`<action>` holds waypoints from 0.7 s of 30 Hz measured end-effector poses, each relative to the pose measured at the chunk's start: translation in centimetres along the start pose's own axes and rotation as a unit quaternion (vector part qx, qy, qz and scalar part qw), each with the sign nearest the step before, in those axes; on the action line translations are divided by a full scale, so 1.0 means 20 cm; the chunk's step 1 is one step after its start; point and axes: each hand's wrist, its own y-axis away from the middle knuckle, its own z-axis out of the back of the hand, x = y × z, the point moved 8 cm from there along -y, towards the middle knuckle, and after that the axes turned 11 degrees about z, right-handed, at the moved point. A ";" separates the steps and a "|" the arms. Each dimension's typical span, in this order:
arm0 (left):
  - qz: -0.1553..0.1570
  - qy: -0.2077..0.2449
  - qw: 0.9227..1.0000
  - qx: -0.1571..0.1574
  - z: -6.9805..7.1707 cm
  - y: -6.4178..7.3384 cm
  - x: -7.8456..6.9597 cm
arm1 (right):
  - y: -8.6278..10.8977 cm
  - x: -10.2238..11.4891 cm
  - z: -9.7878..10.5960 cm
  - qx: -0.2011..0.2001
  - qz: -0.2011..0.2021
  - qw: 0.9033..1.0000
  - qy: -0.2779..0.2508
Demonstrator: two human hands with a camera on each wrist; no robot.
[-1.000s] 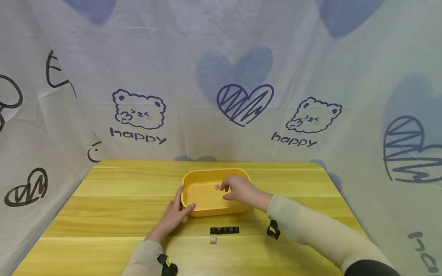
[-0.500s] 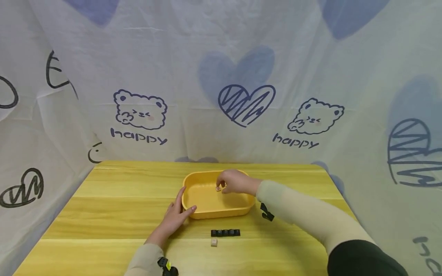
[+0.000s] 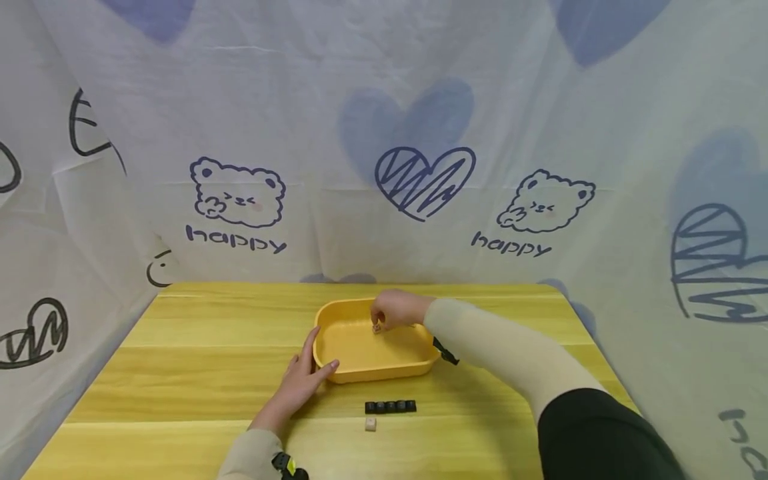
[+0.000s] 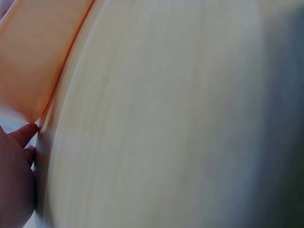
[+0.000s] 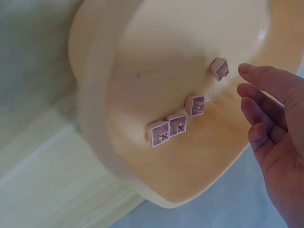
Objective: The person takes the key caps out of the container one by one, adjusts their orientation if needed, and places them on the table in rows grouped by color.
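A yellow plastic tray stands on the table. My left hand holds its near left corner, the thumb over the front rim and the fingers along the left side. In the left wrist view, fingertips meet the tray's edge. My right hand reaches inside from the right. Close by its fingertips lies a pale pink keycap, upturned with its stem showing; the right wrist view shows a small gap between them. More upturned keycaps lie on the tray floor, two of them side by side.
A row of several black keycaps lies in front of the tray, with one pale keycap just nearer. The wood-patterned table ends at a printed white cloth behind and at both sides.
My right hand has moved left and farther back inside the tray, down to the keycap there. My left hand keeps its hold on the tray corner.
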 end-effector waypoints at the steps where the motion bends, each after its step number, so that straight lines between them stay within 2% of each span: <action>1: 0.000 0.001 1.000 -0.001 0.00 0.00 0.00 | -0.01 -0.01 -0.01 0.004 -0.002 1.000 0.002; 11: 0.006 -0.006 1.000 0.007 -0.01 0.01 0.02 | -0.08 -0.05 -0.11 0.056 -0.019 0.998 0.035; 15: 0.001 -0.007 1.000 0.007 -0.02 0.00 0.02 | -0.10 -0.05 -0.16 0.063 -0.010 0.997 0.035; 21: -0.006 -0.006 1.000 -0.001 0.00 -0.01 0.01 | -0.11 -0.06 -0.21 0.068 0.023 0.994 0.083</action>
